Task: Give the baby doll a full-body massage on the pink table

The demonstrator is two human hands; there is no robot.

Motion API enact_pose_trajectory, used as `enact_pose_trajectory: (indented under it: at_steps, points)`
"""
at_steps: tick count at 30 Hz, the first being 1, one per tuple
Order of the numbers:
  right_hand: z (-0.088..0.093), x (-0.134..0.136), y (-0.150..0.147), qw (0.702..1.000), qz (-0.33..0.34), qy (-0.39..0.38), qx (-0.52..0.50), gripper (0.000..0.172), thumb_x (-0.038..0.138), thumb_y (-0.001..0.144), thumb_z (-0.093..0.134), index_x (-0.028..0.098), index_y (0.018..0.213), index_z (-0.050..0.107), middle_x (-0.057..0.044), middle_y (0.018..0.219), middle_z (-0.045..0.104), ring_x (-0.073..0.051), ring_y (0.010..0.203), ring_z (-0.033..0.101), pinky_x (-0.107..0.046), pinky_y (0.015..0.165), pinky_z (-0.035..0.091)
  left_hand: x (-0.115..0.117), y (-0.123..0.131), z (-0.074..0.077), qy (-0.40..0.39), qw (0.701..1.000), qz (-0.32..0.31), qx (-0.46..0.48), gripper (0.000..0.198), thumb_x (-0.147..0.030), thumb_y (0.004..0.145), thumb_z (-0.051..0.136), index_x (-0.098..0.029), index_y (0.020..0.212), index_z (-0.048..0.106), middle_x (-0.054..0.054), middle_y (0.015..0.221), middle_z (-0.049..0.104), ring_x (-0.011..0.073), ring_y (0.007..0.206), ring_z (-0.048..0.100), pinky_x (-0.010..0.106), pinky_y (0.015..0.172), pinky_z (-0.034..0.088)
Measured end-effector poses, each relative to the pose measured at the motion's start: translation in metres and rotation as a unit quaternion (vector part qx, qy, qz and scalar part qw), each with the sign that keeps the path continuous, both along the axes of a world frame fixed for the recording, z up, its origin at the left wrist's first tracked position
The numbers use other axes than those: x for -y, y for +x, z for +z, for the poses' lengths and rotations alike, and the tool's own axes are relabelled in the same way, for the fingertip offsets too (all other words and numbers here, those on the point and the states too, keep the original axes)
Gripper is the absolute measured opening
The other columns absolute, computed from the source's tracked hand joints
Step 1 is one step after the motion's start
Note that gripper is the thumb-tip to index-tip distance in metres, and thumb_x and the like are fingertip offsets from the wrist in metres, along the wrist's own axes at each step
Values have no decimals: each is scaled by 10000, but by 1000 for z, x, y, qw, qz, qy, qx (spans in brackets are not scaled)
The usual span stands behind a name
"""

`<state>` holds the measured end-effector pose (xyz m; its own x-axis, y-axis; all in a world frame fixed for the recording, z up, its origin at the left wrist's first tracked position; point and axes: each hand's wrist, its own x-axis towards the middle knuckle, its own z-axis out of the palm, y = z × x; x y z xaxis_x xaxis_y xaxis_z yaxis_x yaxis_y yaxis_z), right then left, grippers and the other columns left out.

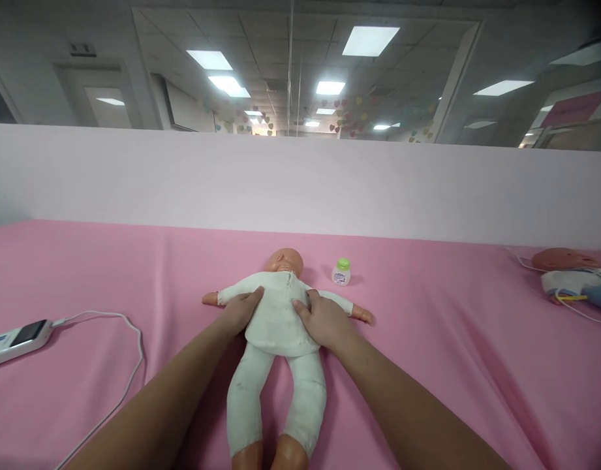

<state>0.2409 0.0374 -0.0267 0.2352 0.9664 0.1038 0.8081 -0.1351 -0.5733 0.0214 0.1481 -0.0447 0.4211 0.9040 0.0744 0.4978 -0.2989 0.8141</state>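
Observation:
A baby doll (279, 320) with a white cloth body lies on the pink sheet, head away from me and arms spread. Its feet point toward me. My left hand (242, 309) grips the left side of the torso, thumb on top and the other fingers tucked out of sight by the flank. On the opposite side, my right hand (329, 320) holds the torso the same way, its thumb resting on the white cloth. Past the doll's shoulder on the right stands a small clear bottle (341, 273) with a green cap, touched by neither hand.
At the left lies a white handheld device (21, 341) with a dark screen and a white cable (138, 339). Another doll (571, 271) in white and blue rests at the far right with thin tubing. A low white wall (300, 186) borders the pink sheet (427, 365) at the back.

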Motion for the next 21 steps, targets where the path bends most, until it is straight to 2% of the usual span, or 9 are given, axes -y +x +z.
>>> enact_pose_trajectory:
  at_steps: [1, 4, 9, 12, 16, 19, 21]
  points:
    - [1, 1, 0, 1000, 6, 3, -20, 666, 679, 1021, 355, 149, 1356, 581, -201, 1119, 759, -373, 1042, 717, -460, 847, 499, 3, 3, -1, -37, 998, -25, 43, 713, -721, 989, 328, -184, 1260, 711, 154, 1214, 781, 321, 1089, 758, 386, 823, 624]
    - [1, 1, -2, 997, 26, 20, -67, 657, 677, 1022, 373, 168, 1385, 576, -188, 1188, 748, -357, 1121, 703, -460, 910, 498, 15, 10, 5, -65, 990, -77, 95, 645, -707, 975, 397, -227, 1324, 650, 155, 1259, 762, 310, 1121, 748, 373, 824, 638]
    - [-5, -3, -5, 992, 35, 34, -118, 606, 651, 1028, 400, 189, 1362, 607, -164, 1246, 737, -345, 1184, 676, -476, 980, 490, 37, 18, 27, -158, 957, -114, 214, 577, -583, 986, 522, -192, 1410, 509, 158, 1373, 697, 329, 1212, 702, 416, 918, 630]
    - [-10, -5, -6, 973, 62, 44, -217, 601, 665, 1020, 421, 217, 1377, 604, -142, 1313, 713, -313, 1218, 667, -459, 1006, 503, 44, 18, 36, -179, 946, -114, 246, 534, -522, 970, 584, -181, 1375, 507, 154, 1380, 686, 342, 1227, 689, 446, 947, 621]
    - [-15, -5, -6, 914, 146, 55, -376, 627, 685, 1011, 440, 242, 1435, 567, -130, 1342, 700, -281, 1195, 689, -428, 980, 550, 54, 18, 42, -141, 953, -103, 248, 497, -495, 945, 638, -200, 1333, 538, 162, 1362, 693, 345, 1218, 692, 444, 964, 615]
    - [-18, -5, -6, 906, 168, 82, -379, 658, 699, 1023, 365, 244, 1454, 564, -138, 1222, 746, -297, 1112, 717, -452, 936, 572, 71, 20, 52, -79, 962, -109, 238, 578, -476, 904, 689, -196, 1386, 536, 156, 1343, 706, 361, 1213, 693, 450, 967, 615]
    - [-19, -3, -8, 905, 175, 102, -373, 688, 721, 1017, 330, 240, 1433, 596, -142, 1151, 762, -317, 1096, 715, -473, 924, 573, 88, 21, 60, 26, 979, -108, 169, 587, -474, 922, 648, -203, 1432, 540, 138, 1328, 715, 362, 1192, 703, 469, 948, 625]
